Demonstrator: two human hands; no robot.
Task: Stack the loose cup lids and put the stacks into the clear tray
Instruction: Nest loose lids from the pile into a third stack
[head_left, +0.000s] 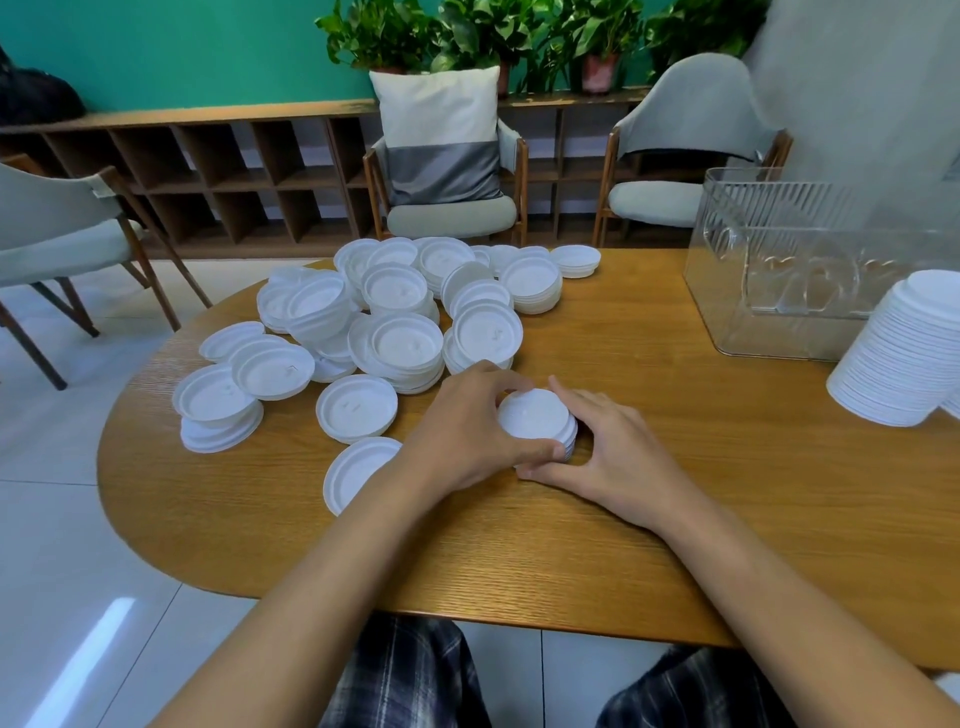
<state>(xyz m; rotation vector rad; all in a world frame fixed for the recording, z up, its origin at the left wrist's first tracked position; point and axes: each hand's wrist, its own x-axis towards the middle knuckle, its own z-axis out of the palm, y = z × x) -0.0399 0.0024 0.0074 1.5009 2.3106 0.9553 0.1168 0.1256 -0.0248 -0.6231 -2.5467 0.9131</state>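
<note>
Teal wall (156, 47), wooden cubby shelf (234, 150), grey armchairs (675, 202), potted plants (467, 31), white tiled floor (52, 519)

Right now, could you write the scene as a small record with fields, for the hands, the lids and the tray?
left hand: grips the small stack, fingers curled over its far edge
right hand: touches the stack's right side, fingers nearly straight
small stack: on the table between both hands
loose lids: heaped beyond the hands, far left, some in short piles
tall stack: at the table's right edge, outside the tray
clear tray: far right, behind the tall stack
</note>
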